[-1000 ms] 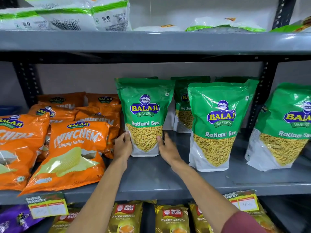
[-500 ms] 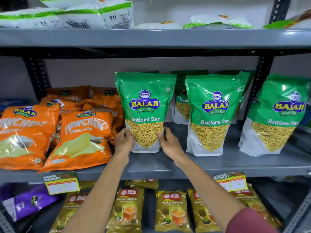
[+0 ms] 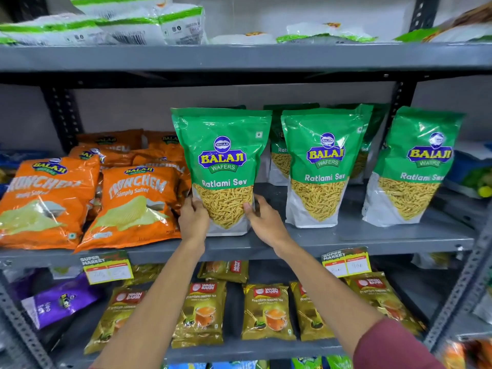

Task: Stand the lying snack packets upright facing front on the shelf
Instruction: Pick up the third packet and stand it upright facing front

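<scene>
A green Ratlami Sev packet (image 3: 222, 161) stands upright, label to the front, on the grey middle shelf (image 3: 346, 239). My left hand (image 3: 193, 219) grips its lower left corner and my right hand (image 3: 263, 219) grips its lower right corner. Two more green Ratlami Sev packets (image 3: 323, 166) (image 3: 416, 169) stand upright to its right, with further green packets (image 3: 279, 155) partly hidden behind them.
Orange Crunchem chip bags (image 3: 133, 206) lean in a pile left of my hands. White and green packets (image 3: 127, 25) lie flat on the top shelf. Gold tea packets (image 3: 266, 310) and a purple packet (image 3: 57, 302) fill the lower shelf. Price tags (image 3: 346, 263) hang on the shelf edge.
The packet between my hands has come forward toward the shelf's front edge and stands a little more upright. My view has dropped, showing more of the lower shelf.
</scene>
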A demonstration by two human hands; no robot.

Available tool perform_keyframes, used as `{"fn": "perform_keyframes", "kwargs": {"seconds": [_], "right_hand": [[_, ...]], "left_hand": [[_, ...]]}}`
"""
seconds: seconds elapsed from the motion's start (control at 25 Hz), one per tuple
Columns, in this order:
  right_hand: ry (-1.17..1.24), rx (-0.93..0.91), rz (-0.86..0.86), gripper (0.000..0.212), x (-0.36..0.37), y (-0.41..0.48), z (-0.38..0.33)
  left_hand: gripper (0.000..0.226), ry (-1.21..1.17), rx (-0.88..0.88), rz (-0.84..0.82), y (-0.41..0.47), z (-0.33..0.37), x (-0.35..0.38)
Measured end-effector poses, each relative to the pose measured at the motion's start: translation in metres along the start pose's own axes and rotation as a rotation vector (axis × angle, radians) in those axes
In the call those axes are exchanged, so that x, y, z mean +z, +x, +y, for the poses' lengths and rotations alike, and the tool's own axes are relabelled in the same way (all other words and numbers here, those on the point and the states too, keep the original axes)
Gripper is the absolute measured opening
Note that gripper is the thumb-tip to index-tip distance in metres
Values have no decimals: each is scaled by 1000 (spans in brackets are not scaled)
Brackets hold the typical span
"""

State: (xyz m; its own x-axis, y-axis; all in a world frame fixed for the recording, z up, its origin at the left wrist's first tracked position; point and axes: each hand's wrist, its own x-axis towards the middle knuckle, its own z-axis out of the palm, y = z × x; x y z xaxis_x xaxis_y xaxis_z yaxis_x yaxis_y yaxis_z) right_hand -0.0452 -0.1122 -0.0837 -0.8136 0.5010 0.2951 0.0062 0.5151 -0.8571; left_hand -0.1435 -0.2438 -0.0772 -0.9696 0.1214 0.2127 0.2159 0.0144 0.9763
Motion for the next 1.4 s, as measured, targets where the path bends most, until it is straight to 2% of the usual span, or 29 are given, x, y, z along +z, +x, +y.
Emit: {"fn": "perform_keyframes", "kwargs": {"seconds": [0.08,0.16,0.24,0.32,0.44,0.52,0.68,0.76,1.04,1.2,1.28,1.4], "right_hand": [[-35,-127,155,51,-10,-9,6],[-22,-285,382,40,-23,-20,13],[11,-417,608,25,-44,-27,20],[62,-441,767,20,-67,-30,24],[126,-312,888,29,-102,-25,34],[140,-157,849,40,-123,-19,46],[117,119,517,52,-145,-10,60],[111,178,379,52,-148,-12,62],[102,109,297,53,-139,-26,67],[136,78,266,55,-142,-30,66],[132,13,340,55,-153,-36,69],[90,-121,621,46,-182,-49,77]], "left_hand": [[42,14,229,171,-18,2,9],[40,12,560,304,-39,7,21],[31,14,825,257,-55,12,43],[27,10,913,101,-66,18,67],[31,-26,710,-197,-79,23,102],[42,-34,508,-318,-78,24,123],[59,60,191,-470,-70,23,148],[59,64,142,-509,-70,20,154],[43,-2,237,-404,-78,0,145],[52,-13,225,-376,-82,3,147],[61,3,292,-224,-95,8,152],[52,32,619,14,-127,14,164]]}}
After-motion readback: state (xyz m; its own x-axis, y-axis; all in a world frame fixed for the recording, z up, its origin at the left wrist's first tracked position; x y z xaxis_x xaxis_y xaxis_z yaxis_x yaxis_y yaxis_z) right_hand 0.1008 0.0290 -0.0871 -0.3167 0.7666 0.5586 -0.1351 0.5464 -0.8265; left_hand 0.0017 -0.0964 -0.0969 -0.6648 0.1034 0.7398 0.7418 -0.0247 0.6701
